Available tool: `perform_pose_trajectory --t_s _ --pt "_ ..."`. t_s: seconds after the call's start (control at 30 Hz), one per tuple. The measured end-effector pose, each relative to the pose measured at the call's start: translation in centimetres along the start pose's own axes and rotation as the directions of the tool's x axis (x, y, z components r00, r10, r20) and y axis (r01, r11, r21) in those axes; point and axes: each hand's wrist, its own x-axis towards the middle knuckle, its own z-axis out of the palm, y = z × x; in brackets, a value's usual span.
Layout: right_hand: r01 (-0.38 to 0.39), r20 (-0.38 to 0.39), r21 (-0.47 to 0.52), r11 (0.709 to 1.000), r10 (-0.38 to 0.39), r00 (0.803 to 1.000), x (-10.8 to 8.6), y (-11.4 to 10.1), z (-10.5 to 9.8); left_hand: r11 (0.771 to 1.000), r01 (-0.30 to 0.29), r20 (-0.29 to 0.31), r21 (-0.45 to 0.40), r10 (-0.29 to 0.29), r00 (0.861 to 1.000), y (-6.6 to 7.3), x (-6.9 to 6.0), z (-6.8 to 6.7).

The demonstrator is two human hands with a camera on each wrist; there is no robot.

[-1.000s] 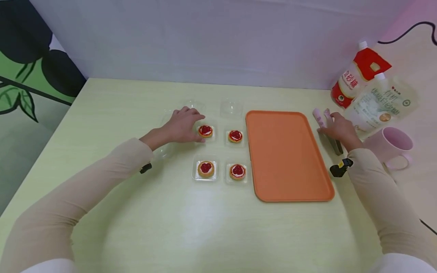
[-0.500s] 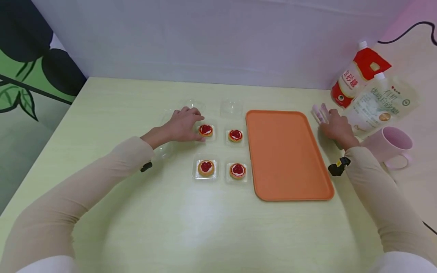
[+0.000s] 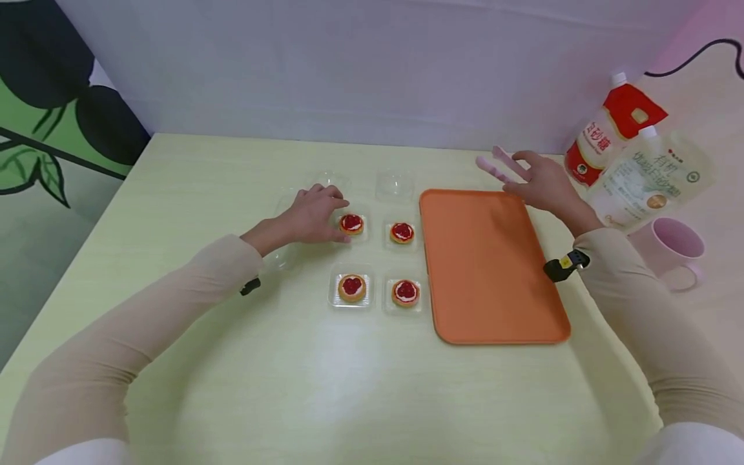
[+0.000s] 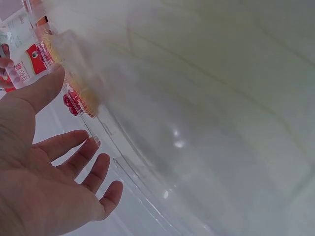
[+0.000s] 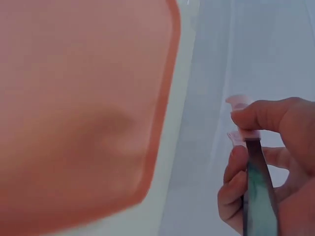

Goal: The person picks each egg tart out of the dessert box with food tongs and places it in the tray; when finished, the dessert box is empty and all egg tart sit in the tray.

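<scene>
My left hand (image 3: 316,216) is beside a clear plastic box holding a red-topped tart (image 3: 351,224). Its fingers are spread and relaxed; in the left wrist view (image 4: 64,172) the fingertips come up to the box edge (image 4: 106,130). Over the tray's far right corner my right hand (image 3: 543,184) grips metal tongs with pink tips (image 3: 500,166). In the right wrist view, the tongs (image 5: 258,191) run between thumb and fingers, tips pointing away from the wrist. Three other boxed tarts stand nearby: one at back right (image 3: 402,233), two in front (image 3: 351,289) (image 3: 405,294).
An orange tray (image 3: 494,278) lies right of the tarts. Clear lids (image 3: 395,186) stand open behind the back boxes. At the right are a red and white pouch (image 3: 604,132), a pale pouch (image 3: 651,177) and a pink mug (image 3: 665,248).
My right hand has picked up the tongs from beside the tray and carried them left and away, over the tray's far corner. The left hand has stayed in place.
</scene>
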Motion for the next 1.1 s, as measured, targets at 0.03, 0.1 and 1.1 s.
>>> perform_pose_trajectory --t_s 0.03,0.1,1.1 --pt "0.028 0.013 -0.003 1.0 -0.028 1.0 0.0 -0.8 0.1 1.0 -0.002 -0.001 -0.001 0.002 1.0 0.0 0.0 0.0" --pt "0.081 0.039 -0.011 0.997 -0.081 0.996 0.0 -2.5 0.4 1.0 -0.005 -0.003 -0.002 0.005 1.0 0.0 -0.1 0.0" --pt "0.506 0.483 -0.076 0.859 -0.412 0.773 1.2 -15.9 6.1 0.999 0.043 -0.013 -0.026 -0.043 0.999 0.5 -0.3 0.1"
